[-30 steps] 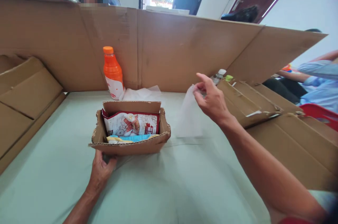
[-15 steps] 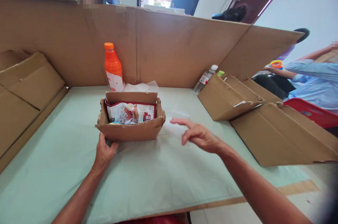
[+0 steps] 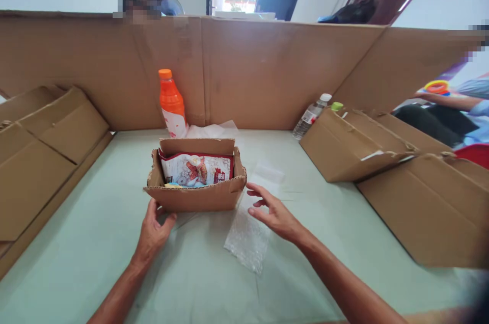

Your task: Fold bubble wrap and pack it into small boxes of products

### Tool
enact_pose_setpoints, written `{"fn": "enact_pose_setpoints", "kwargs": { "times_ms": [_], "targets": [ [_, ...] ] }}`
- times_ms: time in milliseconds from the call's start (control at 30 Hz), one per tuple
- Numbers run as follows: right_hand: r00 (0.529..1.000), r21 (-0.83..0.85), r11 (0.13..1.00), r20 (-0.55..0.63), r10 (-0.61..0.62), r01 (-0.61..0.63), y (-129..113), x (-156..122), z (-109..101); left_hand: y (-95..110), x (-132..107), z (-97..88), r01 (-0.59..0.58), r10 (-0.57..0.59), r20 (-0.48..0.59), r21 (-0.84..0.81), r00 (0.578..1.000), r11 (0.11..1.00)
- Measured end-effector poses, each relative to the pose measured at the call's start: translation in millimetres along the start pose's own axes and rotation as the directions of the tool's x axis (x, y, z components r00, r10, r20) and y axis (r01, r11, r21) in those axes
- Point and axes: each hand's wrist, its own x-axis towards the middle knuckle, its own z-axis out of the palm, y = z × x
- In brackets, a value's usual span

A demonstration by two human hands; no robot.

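A small open cardboard box [image 3: 194, 198] stands on the pale green table [image 3: 95, 232]. Inside it lies a red and white snack packet [image 3: 196, 168] with something yellow and blue under it. My left hand [image 3: 155, 230] grips the box's near left bottom corner, fingers curled under it. My right hand [image 3: 269, 212] rests with fingers spread on a clear bubble-wrap sheet [image 3: 248, 235] lying flat just right of the box. The fingertips are close to the box's right side.
An orange drink bottle [image 3: 171, 105] and white wrapping [image 3: 214, 131] stand behind the box. A clear water bottle [image 3: 311, 115] leans at the back right. Flattened cartons [image 3: 401, 171] lie right, others [image 3: 46, 145] left. A tall cardboard wall [image 3: 267, 74] rings the table. People sit beyond.
My right hand held the clear sheet up at the right, then brought it down; it now lies flat on the table under my spread fingers. My left hand stayed on the box.
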Motion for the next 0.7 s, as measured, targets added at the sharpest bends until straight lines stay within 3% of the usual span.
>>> {"fn": "enact_pose_setpoints", "kwargs": {
  "times_ms": [100, 200, 333, 433, 500, 600, 700],
  "targets": [
    [0.999, 0.02, 0.999, -0.022, -0.044, 0.044, 0.2, 20.7, 31.0, 2.1, -1.9, 7.2, 0.004, -0.003, -0.032, 0.031, 0.999, 1.0],
    [0.995, 0.015, 0.999, -0.09, -0.039, 0.041, 1.3, 39.2, 41.0, 7.5, 11.6, 17.5, -0.025, 0.028, -0.063, 0.061, 0.998, 0.998],
    [0.981, -0.03, 0.998, -0.185, -0.065, 0.06, 8.4, 84.9, 36.3, 13.7, 61.1, 36.0, -0.065, 0.068, -0.05, 0.057, 0.996, 0.996],
    [0.978, -0.048, 0.996, -0.189, -0.087, 0.08, 16.0, 128.2, 36.6, 12.5, 103.1, 44.7, -0.057, 0.06, -0.062, 0.053, 0.996, 0.997],
    [0.978, -0.048, 0.995, -0.184, -0.098, 0.09, 22.5, 145.3, 37.8, 8.1, 117.3, 43.2, -0.033, 0.039, -0.087, 0.063, 0.995, 0.997],
    [0.971, -0.067, 0.993, -0.212, -0.108, 0.096, 36.0, 133.7, 30.2, -2.5, 100.7, 27.1, 0.027, -0.018, -0.09, 0.097, 0.996, 0.995],
    [0.953, -0.125, 0.989, -0.28, -0.116, 0.083, 54.0, 85.2, 5.0, -11.1, 42.8, 4.7, -0.025, 0.013, 0.048, 0.26, 0.999, 0.965]
  ]
}}
